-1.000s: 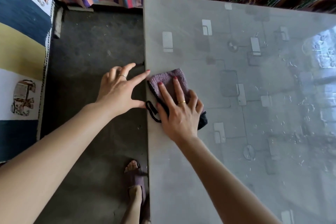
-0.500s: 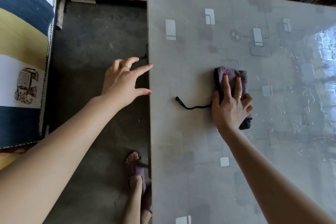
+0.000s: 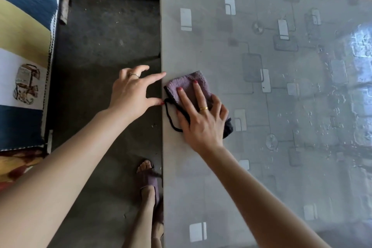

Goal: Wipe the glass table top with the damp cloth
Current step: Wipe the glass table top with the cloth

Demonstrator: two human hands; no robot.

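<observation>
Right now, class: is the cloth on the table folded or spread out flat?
Folded. The cloth forms a compact pad under the right hand, with a darker layer visible beneath its purple top.

Both arms are bare, without sleeves. The left hand (image 3: 131,91) wears a thin silver ring, the right hand (image 3: 203,122) a gold ring. Fingernails are painted red. One foot wears a purple sandal (image 3: 148,182).

The right hand (image 3: 203,119) presses the purple cloth (image 3: 188,86) flat near the glass table top's (image 3: 221,177) left edge.
</observation>
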